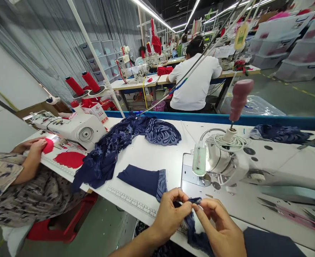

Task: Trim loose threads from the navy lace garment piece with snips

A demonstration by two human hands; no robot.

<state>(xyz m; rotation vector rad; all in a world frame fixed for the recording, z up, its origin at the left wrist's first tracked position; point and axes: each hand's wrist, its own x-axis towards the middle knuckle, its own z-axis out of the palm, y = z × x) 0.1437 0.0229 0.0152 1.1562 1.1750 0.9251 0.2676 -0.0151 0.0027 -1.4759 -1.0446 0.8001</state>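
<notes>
My left fingers (179,194) and right fingers (203,218) pinch navy cloth (191,228) between them, seemingly aligning its edge; next calls for even tension.

Got red thread spools (91,82) on the left, a red stool (71,228) near left, see-through bins (300,67) stacked far right.

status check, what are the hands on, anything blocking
Left hand and right hand pinching navy fabric. Fabric hanging down, nearside of sewing machine. Flat navy panel beyond left hand; no obstruction evident.

Navy fabric strip (191,228) — limp, crumpled
</notes>
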